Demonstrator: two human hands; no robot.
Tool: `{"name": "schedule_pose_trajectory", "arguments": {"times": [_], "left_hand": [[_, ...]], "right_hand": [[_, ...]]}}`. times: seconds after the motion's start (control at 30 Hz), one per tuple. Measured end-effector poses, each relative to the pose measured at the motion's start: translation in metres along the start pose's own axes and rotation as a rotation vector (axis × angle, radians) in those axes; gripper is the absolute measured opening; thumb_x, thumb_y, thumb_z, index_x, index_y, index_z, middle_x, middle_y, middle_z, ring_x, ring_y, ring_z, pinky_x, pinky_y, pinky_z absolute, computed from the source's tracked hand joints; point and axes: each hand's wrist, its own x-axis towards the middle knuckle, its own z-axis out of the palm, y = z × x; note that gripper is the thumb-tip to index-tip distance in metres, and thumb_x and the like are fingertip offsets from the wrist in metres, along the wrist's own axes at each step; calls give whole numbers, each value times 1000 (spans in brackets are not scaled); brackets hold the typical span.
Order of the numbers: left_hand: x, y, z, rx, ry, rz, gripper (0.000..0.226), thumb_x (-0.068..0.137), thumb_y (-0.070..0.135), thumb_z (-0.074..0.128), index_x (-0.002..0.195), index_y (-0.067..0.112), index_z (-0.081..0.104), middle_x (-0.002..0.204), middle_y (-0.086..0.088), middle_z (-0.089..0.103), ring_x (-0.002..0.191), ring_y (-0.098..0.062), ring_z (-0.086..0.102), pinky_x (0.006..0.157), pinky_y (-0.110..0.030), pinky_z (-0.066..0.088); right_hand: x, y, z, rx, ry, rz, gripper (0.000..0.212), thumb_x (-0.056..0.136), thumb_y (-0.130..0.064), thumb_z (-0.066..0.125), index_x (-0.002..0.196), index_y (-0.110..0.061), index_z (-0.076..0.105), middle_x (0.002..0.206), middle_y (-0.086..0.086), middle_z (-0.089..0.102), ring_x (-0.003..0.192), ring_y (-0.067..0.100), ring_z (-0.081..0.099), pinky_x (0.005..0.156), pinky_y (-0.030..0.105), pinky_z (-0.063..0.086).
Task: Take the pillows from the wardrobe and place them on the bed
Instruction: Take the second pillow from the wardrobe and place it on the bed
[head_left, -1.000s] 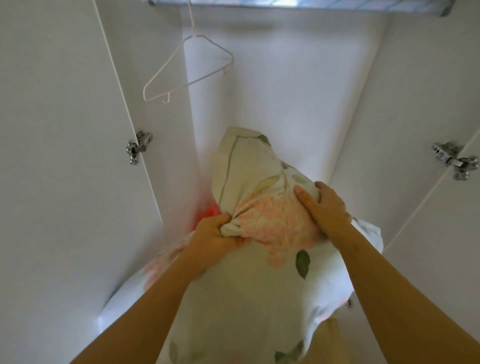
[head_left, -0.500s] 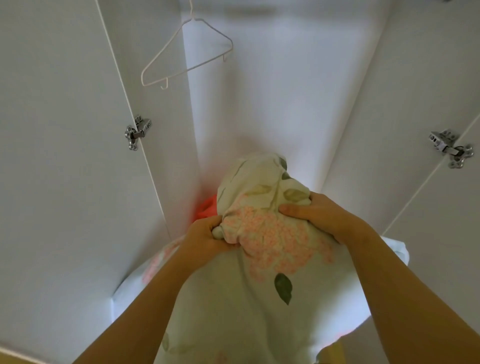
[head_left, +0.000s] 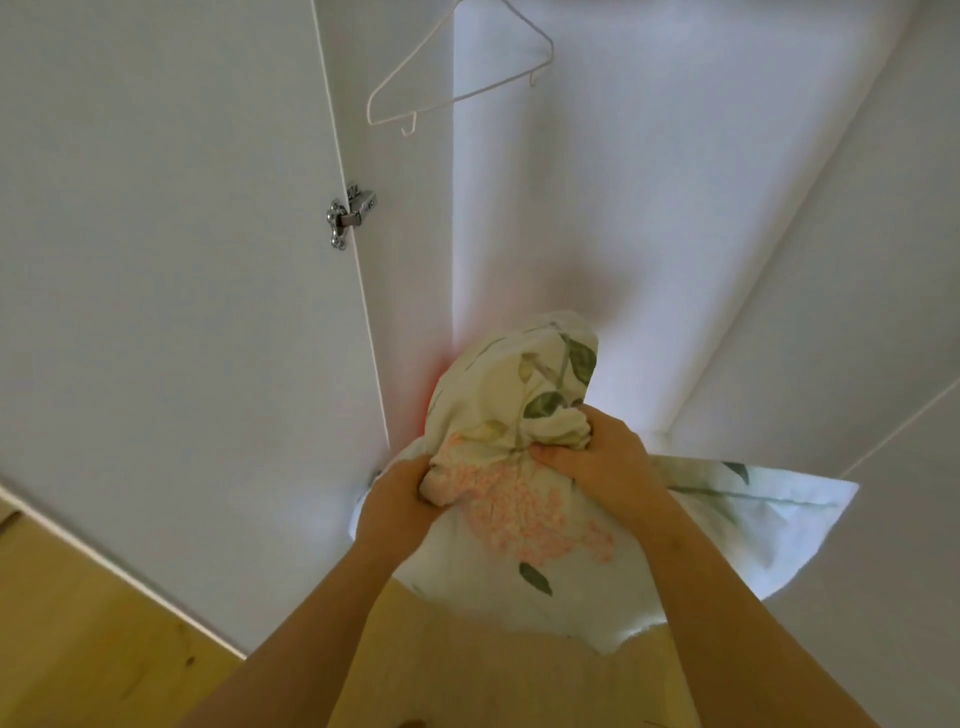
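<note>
A pillow (head_left: 524, 525) in a pale cover printed with pink flowers and green leaves stands on end in the white wardrobe (head_left: 597, 218). Its top is bunched up. My left hand (head_left: 397, 501) clenches a fold of the cover on the left side. My right hand (head_left: 602, 460) grips the gathered fabric near the top right. One corner of the pillow sticks out to the right. A red-orange glow shows behind the pillow at its left edge, what casts it is hidden. The bed is not in view.
The open left wardrobe door (head_left: 171, 312) carries a metal hinge (head_left: 347, 215). A white wire hanger (head_left: 462, 73) hangs inside near the top. Light wooden floor (head_left: 104, 639) shows at the lower left, and the right door panel (head_left: 883, 405) frames the other side.
The pillow has come lower and toward me, out of the wardrobe. Both hands have tightened on the bunched cover. My view has tilted down and right, so the floor now shows.
</note>
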Motion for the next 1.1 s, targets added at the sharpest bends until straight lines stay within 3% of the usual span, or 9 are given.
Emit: {"name": "schedule_pose_trajectory", "arguments": {"times": [0.1, 0.2, 0.37, 0.5, 0.6, 0.67, 0.8, 0.97, 1.1], "left_hand": [[-1, -16, -12, 2, 61, -70, 7, 87, 20, 58, 81, 19, 56, 82, 1, 55, 87, -23, 57, 66, -24, 38], [-6, -32, -23, -62, 118, -111, 2, 89, 21, 58, 91, 19, 58, 88, 4, 56, 83, -13, 54, 67, -18, 37], [-29, -70, -27, -161, 98, -274, 7, 89, 19, 58, 90, 24, 54, 89, 3, 58, 84, -15, 56, 59, -14, 39], [-49, -106, -29, -148, 112, -438, 16, 90, 19, 57, 104, 23, 63, 94, 3, 58, 95, -19, 59, 75, -22, 39], [-62, -128, -36, -144, 145, -517, 24, 90, 21, 57, 113, 23, 62, 100, 0, 58, 90, -15, 55, 76, -23, 41], [-71, -141, -43, -153, 180, -588, 14, 91, 27, 56, 102, 22, 64, 92, -1, 60, 80, -16, 55, 68, -25, 42], [-82, -155, -62, -30, 227, -747, 46, 94, 47, 42, 65, 12, 52, 61, -4, 53, 58, -17, 49, 58, -33, 40], [-86, -157, -71, -8, 300, -827, 42, 87, 55, 49, 84, 13, 52, 67, -2, 54, 68, -23, 53, 57, -28, 37], [-84, -165, -85, -137, 483, -777, 38, 83, 42, 64, 93, 10, 46, 83, -6, 57, 70, -23, 53, 55, -29, 37]], "right_hand": [[1, -2, 26, -39, -8, -10, 28, 82, -40, 64, 103, -23, 57, 92, -6, 58, 87, 16, 54, 80, 29, 42], [6, -2, 53, -73, -23, -13, 30, 83, -39, 63, 102, -17, 59, 91, -1, 59, 83, 18, 54, 78, 31, 44], [16, -3, 93, -91, -100, 38, 25, 83, -35, 63, 100, -17, 60, 87, -2, 60, 79, 17, 53, 75, 32, 46], [16, -1, 128, -177, -132, 4, 25, 87, -39, 55, 99, -18, 58, 86, -4, 55, 79, 18, 50, 74, 29, 39], [16, 0, 148, -199, -190, 13, 25, 86, -40, 56, 99, -19, 58, 87, -3, 56, 81, 19, 53, 76, 30, 42], [15, -1, 158, -202, -228, 18, 25, 84, -41, 57, 99, -21, 58, 90, -2, 59, 84, 20, 56, 80, 34, 46], [11, -9, 176, -205, -300, -4, 26, 84, -37, 60, 104, -20, 60, 101, 2, 67, 94, 22, 62, 85, 34, 49], [6, -20, 189, -232, -318, -5, 27, 79, -40, 61, 100, -24, 60, 98, 0, 69, 94, 24, 63, 86, 41, 51], [5, -23, 193, -248, -323, 14, 25, 78, -39, 61, 97, -24, 60, 96, 0, 69, 91, 23, 63, 84, 42, 52]]}}
